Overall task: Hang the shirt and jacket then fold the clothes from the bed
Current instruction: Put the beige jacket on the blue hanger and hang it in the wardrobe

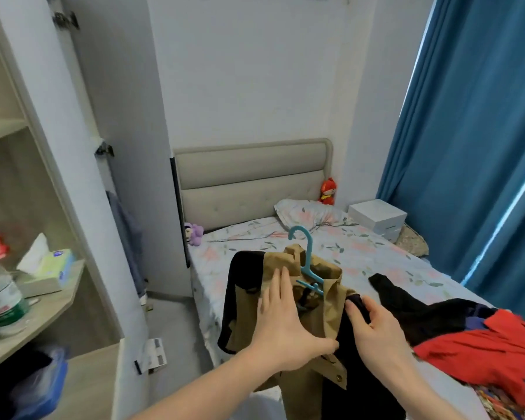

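While the tan jacket (309,301) lies on the near corner of the bed (361,253) with a blue hanger (308,268) tucked into its collar, the left hand (282,325) rests flat on its front, fingers straight and together. The right hand (376,325) pinches black fabric at the jacket's right shoulder, fingers curled. A heap of black, red and purple clothes (467,338) lies just right of it.

One tan jacket (312,301), one blue hanger (308,268), two hands, one pillow (308,214), two stuffed toys (far, by the headboard), one white box (376,218), one tissue pack (50,268), one bottle (2,298).
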`<action>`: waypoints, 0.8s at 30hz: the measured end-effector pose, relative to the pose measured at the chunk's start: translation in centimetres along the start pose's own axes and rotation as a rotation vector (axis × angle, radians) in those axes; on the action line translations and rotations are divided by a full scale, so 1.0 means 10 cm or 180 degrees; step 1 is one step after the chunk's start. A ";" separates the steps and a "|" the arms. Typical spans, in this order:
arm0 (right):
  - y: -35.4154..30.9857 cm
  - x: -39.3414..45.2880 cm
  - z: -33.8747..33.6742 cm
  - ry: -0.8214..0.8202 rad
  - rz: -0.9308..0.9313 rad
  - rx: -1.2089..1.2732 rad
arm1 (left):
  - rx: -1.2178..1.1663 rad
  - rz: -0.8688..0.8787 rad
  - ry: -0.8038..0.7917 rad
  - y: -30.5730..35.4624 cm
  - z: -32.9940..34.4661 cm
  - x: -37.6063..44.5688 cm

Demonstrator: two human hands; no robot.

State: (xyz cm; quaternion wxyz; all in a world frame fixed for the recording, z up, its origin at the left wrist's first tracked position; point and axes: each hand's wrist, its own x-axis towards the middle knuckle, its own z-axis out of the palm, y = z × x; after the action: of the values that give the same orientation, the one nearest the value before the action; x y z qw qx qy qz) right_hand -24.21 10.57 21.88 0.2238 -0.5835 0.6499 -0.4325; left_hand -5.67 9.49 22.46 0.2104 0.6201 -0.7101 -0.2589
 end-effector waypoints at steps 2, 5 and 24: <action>-0.06 0.12 0.17 -0.0120 0.0051 0.0160 | 0.0156 -0.0074 0.0224 -0.17 -0.07 0.10; -0.25 0.26 0.56 -0.0349 0.0025 0.0337 | 0.0224 -0.0041 0.0824 -0.45 -0.24 0.34; -1.22 1.21 2.65 -0.0457 0.0048 0.0453 | 0.0469 -0.0057 0.0900 -2.19 -1.80 1.32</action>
State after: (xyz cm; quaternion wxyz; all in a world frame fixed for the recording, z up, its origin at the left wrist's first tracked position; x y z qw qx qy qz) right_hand 1.11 -8.23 20.62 0.3139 -0.5907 0.6043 -0.4329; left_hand 20.49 -7.62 22.37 0.2599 0.6704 -0.6849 -0.1182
